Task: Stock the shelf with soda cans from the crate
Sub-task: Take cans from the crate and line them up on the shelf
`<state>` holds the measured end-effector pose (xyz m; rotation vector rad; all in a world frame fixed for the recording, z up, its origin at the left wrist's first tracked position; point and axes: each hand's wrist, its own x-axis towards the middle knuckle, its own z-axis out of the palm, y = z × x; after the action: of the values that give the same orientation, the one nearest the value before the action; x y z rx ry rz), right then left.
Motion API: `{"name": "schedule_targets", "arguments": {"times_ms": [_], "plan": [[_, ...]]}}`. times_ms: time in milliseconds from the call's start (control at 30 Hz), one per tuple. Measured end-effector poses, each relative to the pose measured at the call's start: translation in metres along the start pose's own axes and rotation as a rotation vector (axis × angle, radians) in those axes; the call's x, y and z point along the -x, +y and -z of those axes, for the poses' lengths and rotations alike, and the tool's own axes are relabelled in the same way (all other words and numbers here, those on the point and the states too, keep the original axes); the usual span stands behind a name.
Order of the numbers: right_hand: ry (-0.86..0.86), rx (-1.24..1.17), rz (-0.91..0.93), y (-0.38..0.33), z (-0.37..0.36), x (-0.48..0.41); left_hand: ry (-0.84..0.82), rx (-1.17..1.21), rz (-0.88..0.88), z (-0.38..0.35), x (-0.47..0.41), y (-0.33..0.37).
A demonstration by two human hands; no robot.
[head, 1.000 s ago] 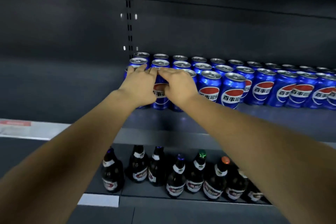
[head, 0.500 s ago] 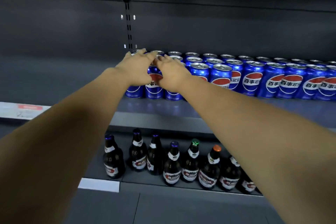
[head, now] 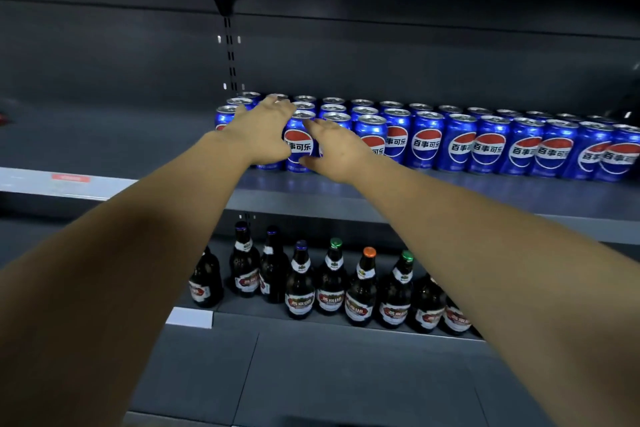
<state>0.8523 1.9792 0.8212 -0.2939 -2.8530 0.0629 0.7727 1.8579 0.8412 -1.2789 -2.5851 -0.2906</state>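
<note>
— Where are the task's things to be found?

— A long block of blue aluminium soda cans (head: 426,144), silver-topped and marked with round red, white and blue emblems, is stood upright on the dark grey metal shelf (head: 311,194). It is several rows deep and runs from near the slotted black upright (head: 230,55) in the back wall out to the right edge of the view.

— And the hands?

— Both are stretched to the left end of that block. The left hand (head: 258,133) is laid with straight fingers over the can tops there, its thumb set against the left side of the front can (head: 298,144). The right hand (head: 334,149) is held just right of the same can, fingers loose and straight toward its rim, thumb low by its base. Nothing is gripped by either. The front can is flanked and stands on the shelf with its emblem facing out.

— Is contact by the right thumb certain?

— It cannot be told whether the can is touched or only closely approached.

— What else is seen?

— On the lower shelf (head: 249,308), dark brown glass bottles (head: 360,291) with purple, green and orange caps are stood upright. A white tag (head: 189,317) is fixed at that shelf's front edge. A small red label (head: 71,178) is carried on the pale strip (head: 34,184) along the upper shelf's edge, far left.
</note>
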Motion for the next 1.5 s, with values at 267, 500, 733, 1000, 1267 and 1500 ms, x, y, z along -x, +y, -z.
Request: {"name": "schedule_targets", "arguments": {"times_ms": [267,500,733,1000,1267,1500], "plan": [[-0.053,-0.154,-0.131,-0.002,0.004,0.027,-0.081,0.116,-0.046,-0.012,0.005,0.026],[-0.025,-0.187,-0.192,0.008,0.016,0.048,-0.078,0.126,-0.083,-0.005,0.006,0.046],[-0.011,-0.173,-0.221,0.040,0.022,0.058,-0.063,0.105,-0.112,-0.008,-0.009,0.082],[-0.093,-0.079,-0.109,0.094,0.025,0.062,-0.092,0.131,-0.008,-0.034,-0.026,0.135],[-0.171,-0.057,-0.059,0.139,0.021,0.079,-0.114,0.117,0.071,-0.055,-0.025,0.191],[-0.132,-0.021,-0.171,0.161,0.048,0.090,-0.107,0.096,0.102,-0.042,-0.028,0.198]]}}
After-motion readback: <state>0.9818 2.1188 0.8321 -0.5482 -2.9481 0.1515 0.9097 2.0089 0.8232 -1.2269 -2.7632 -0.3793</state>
